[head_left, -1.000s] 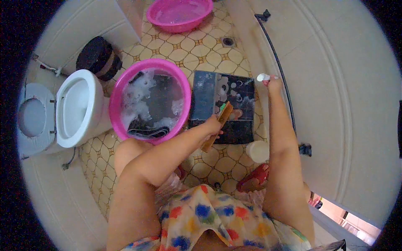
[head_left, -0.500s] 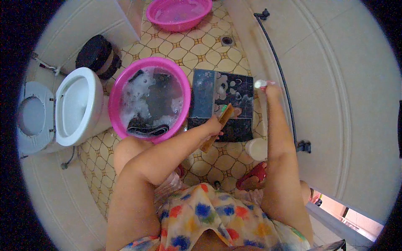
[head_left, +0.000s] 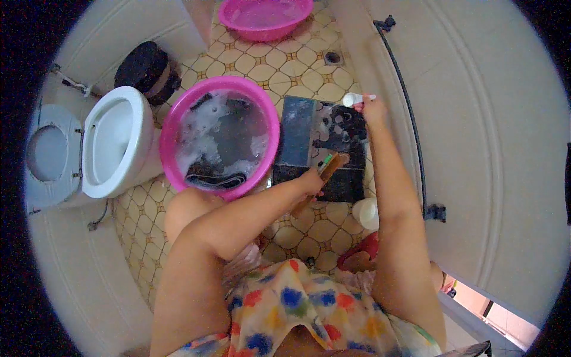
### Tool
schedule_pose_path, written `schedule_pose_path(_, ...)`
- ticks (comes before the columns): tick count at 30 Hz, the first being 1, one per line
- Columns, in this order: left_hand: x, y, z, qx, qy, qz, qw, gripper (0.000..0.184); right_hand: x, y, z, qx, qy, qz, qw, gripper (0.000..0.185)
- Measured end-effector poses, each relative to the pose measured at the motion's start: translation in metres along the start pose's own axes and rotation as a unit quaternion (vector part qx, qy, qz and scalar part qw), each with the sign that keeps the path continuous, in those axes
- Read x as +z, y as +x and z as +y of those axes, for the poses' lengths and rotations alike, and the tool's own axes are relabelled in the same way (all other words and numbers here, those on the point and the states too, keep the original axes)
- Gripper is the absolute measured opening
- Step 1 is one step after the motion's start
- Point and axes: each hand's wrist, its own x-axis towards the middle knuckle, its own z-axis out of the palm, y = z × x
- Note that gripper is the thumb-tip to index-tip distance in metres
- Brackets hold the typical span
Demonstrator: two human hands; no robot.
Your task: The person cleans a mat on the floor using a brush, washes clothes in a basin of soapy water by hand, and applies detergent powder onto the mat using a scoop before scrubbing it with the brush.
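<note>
My left hand (head_left: pixel 310 182) is wrapped round a wooden scrub brush (head_left: pixel 333 166) with green bristles, held over the near part of a dark mat (head_left: pixel 297 131). The mat has a pale cartoon print and lies on the tiled floor; white suds or powder may be on it, but I cannot tell which. At the mat's far right corner, my right hand (head_left: pixel 373 112) grips a small white scoop (head_left: pixel 352 99) by its handle. What the scoop holds is too small to make out. A white tub (head_left: pixel 366 213) stands by the mat's near right corner.
Left of the mat sits a pink basin (head_left: pixel 169 131) of sudsy water with dark cloth in it. Another pink basin (head_left: pixel 264 31) is at the back. A toilet (head_left: pixel 116 143) and a black bin (head_left: pixel 141 65) stand left. A black rail (head_left: pixel 410 128) runs along the right wall.
My right hand has moved left and a little farther away, bringing the scoop over the mat's far right corner. My left hand stays low over the mat with the scrub brush. The view has shifted slightly.
</note>
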Motion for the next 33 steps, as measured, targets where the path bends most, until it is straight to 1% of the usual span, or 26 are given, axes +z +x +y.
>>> schedule_pose_path(3,0.001,0.003,-0.004,-0.002,-0.016,0.005,1.000,0.035,0.012,-0.006,-0.008,-0.041,0.047,-0.028,0.998,0.025)
schedule_pose_path(5,0.006,0.023,-0.023,0.025,-0.032,0.015,0.999,0.035,0.025,-0.004,-0.009,-0.017,0.020,-0.059,0.998,0.025)
schedule_pose_path(7,0.008,0.021,-0.020,0.024,-0.030,0.023,0.999,0.035,0.033,-0.006,-0.010,0.006,0.008,-0.086,0.996,0.025)
schedule_pose_path(9,0.007,0.011,-0.010,-0.007,-0.013,0.027,1.000,0.034,0.036,-0.011,-0.010,0.029,0.010,-0.109,0.994,0.024)
schedule_pose_path(12,0.005,-0.006,0.008,-0.052,0.014,0.032,0.998,0.033,0.037,-0.012,-0.004,0.001,0.060,-0.092,0.994,0.024)
schedule_pose_path(15,0.005,-0.004,0.008,-0.048,0.014,0.023,0.998,0.035,0.034,-0.013,-0.001,-0.020,0.060,-0.090,0.994,0.024)
schedule_pose_path(18,0.006,0.005,-0.001,-0.027,0.002,0.008,1.000,0.038,0.015,-0.008,-0.004,-0.024,0.136,-0.008,0.990,0.025)
schedule_pose_path(21,0.008,0.018,-0.012,0.000,-0.012,-0.010,1.000,0.041,-0.018,-0.006,0.002,-0.022,0.146,0.040,0.988,0.026)
schedule_pose_path(24,0.014,0.040,-0.032,0.029,-0.032,-0.019,0.999,0.043,-0.056,-0.005,0.023,0.034,0.145,0.057,0.987,0.027)
schedule_pose_path(25,0.016,0.046,-0.037,0.038,-0.039,-0.019,0.998,0.044,-0.063,-0.013,0.030,0.040,0.197,0.091,0.975,0.026)
schedule_pose_path(26,0.017,0.052,-0.043,0.043,-0.046,-0.021,0.998,0.045,-0.074,-0.022,0.037,0.064,0.236,0.080,0.966,0.025)
schedule_pose_path(28,0.010,0.034,-0.031,0.018,-0.035,-0.035,0.999,0.052,-0.092,-0.055,0.041,0.110,0.311,0.061,0.942,0.025)
schedule_pose_path(29,0.003,0.002,-0.003,-0.007,-0.036,-0.039,0.999,0.050,-0.105,-0.057,0.062,0.130,0.369,0.037,0.919,0.024)
schedule_pose_path(30,-0.001,-0.014,0.013,-0.034,-0.035,-0.042,0.998,0.048,-0.116,-0.070,0.067,0.149,0.338,0.023,0.929,0.024)
schedule_pose_path(31,-0.004,0.001,0.008,0.001,0.005,-0.082,0.997,0.044,-0.128,-0.087,0.072,0.168,0.306,0.009,0.937,0.024)
schedule_pose_path(32,0.000,0.010,0.000,-0.002,-0.031,-0.058,0.998,0.044,-0.139,-0.107,0.073,0.187,0.272,-0.002,0.944,0.025)
schedule_pose_path(33,0.001,-0.008,0.013,-0.006,-0.066,-0.032,0.997,0.044,-0.151,-0.121,0.081,0.190,0.283,-0.055,0.939,0.024)
